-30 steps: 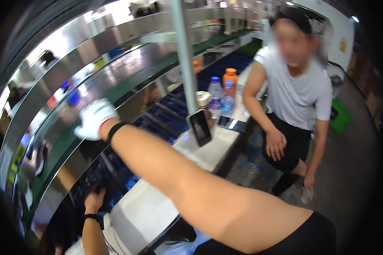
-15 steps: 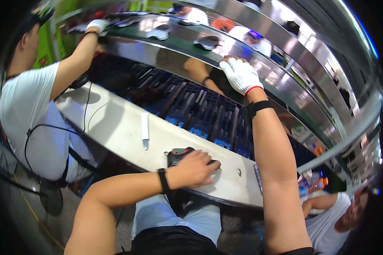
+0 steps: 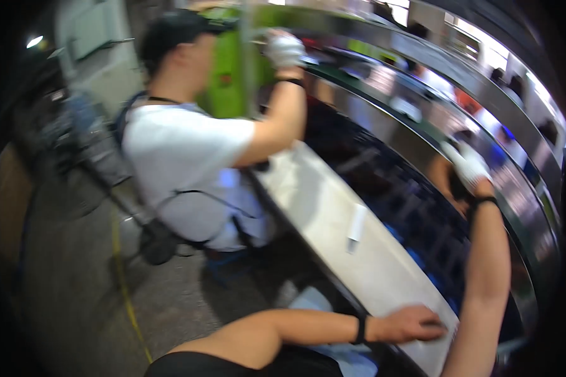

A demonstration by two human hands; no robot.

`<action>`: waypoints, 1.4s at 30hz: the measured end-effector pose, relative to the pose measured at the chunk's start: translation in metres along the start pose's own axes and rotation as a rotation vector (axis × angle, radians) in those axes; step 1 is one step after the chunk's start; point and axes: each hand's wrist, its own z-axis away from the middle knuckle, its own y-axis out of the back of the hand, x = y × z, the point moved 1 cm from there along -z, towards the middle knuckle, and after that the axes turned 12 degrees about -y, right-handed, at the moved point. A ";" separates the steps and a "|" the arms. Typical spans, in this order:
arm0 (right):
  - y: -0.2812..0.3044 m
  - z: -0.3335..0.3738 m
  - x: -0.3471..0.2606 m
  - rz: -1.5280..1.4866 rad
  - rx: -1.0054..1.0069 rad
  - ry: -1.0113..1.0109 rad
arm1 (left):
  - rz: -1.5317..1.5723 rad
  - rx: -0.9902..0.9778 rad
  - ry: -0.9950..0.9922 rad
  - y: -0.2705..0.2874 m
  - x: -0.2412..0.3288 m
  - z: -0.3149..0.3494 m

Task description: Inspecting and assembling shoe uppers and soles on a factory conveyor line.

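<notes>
- Grey floor [image 3: 75,270] fills the span from 7 to 9 o'clock, crossed at 8 by a yellow line [image 3: 124,295].
- A co-worker [image 3: 182,147] in a white top and dark cap takes up 10 o'clock, blocking the far end of the surface; one gloved hand is raised at 12.
- The pale surface [image 3: 387,270] runs from near the centre toward 5 o'clock.
- Along its outer side, from 1 to 4, lies a sunken dark track [image 3: 371,173], its contents blurred, with blue patches low down.
- Beyond it, a green belt [image 3: 358,90] between shiny metal walls curves from 1 toward 4, carrying a pale item [image 3: 407,109] at 2.
- The person's right forearm [image 3: 487,270] stands across the track at 4.
- A bright green panel [image 3: 225,88] is upright at 11.
- The white-gloved right hand [image 3: 468,164] is at 3, by the belt's near wall; whether its fingers grip anything, I cannot tell.
- The bare left hand [image 3: 409,323] is over the surface between 4 and 5, fingers loosely curled beside a dark shape [image 3: 434,325]; blur hides whether they grip it.
- A narrow white strip [image 3: 358,221] lies on the surface at 4.
</notes>
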 end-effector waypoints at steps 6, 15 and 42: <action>-0.028 -0.004 0.038 -0.079 0.344 0.115 | 0.003 0.018 -0.093 -0.018 0.043 -0.018; -0.027 0.132 0.167 -0.191 0.603 0.321 | -0.018 0.006 0.024 0.026 0.049 0.005; -0.165 0.460 0.077 -1.041 0.413 0.056 | 0.035 -0.055 0.433 0.075 0.072 0.011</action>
